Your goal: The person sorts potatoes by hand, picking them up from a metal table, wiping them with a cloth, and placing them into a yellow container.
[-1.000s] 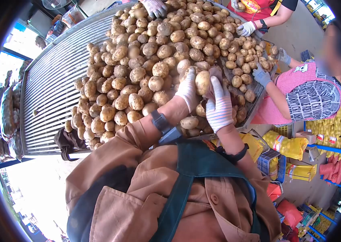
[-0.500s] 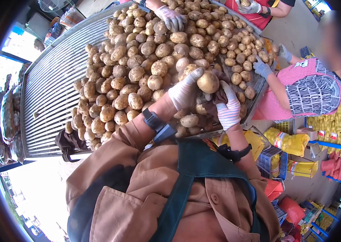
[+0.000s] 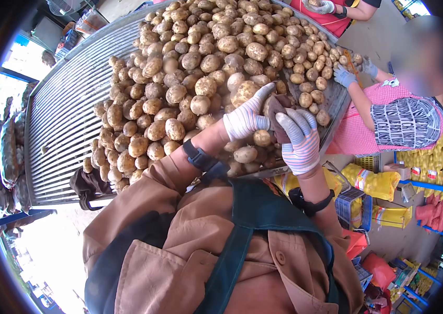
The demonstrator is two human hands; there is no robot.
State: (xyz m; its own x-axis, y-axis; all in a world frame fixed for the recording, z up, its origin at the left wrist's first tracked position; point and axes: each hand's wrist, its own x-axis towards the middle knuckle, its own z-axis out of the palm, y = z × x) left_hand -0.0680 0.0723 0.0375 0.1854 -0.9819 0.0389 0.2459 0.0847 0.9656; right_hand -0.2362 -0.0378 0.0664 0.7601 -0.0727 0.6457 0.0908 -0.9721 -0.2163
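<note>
My left hand [image 3: 246,118] and right hand [image 3: 301,140] both clutch a cloth [image 3: 278,106]. Potatoes [image 3: 190,63] crowd the tabletop [image 3: 64,115] at 11 o'clock, and a co-worker's glove [image 3: 344,77] is at 2.

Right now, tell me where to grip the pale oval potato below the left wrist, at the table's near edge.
Probably pinch the pale oval potato across its narrow middle, from above: it lies flat, long axis sideways, with neighbours crowding its sides.

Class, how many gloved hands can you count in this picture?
5. The wearer's left hand and right hand, together on a brown cloth; a pink-aproned person's near hand and far hand at the right; a red-shirted person's hand at the top. More may be hidden.
</note>
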